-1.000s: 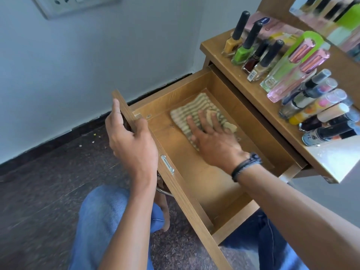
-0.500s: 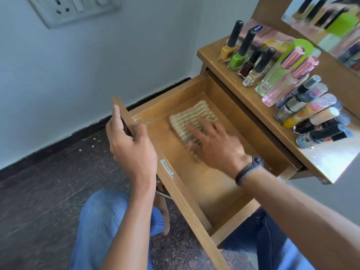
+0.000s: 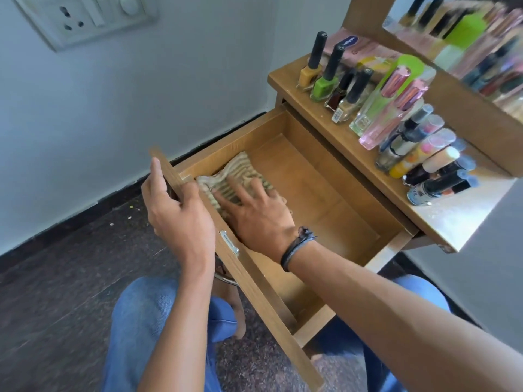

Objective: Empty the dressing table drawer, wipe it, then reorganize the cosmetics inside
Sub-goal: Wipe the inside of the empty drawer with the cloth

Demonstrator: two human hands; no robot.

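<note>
The wooden drawer (image 3: 334, 199) is pulled out, and the only thing in it is a striped beige cloth (image 3: 240, 172) at its near-left corner. My right hand (image 3: 254, 213) lies on the cloth with fingers spread flat, pressing it to the drawer floor. My left hand (image 3: 175, 213) grips the top edge of the drawer front, thumb on the outside. The cosmetics stand on the dressing table top (image 3: 365, 154): nail polish bottles (image 3: 325, 83), perfume bottles (image 3: 387, 108) and a row of lying tubes (image 3: 424, 159).
A mirror (image 3: 464, 41) rises behind the cosmetics. A wall with a socket plate (image 3: 85, 15) is to the left. Dark floor (image 3: 56, 278) and my jeans-clad knees (image 3: 147, 321) lie below the drawer. The drawer's metal handle (image 3: 229, 246) faces my left knee.
My right hand has slid the cloth from the drawer's far middle toward the near-left corner by the drawer front. My left hand has kept its grip on the drawer front.
</note>
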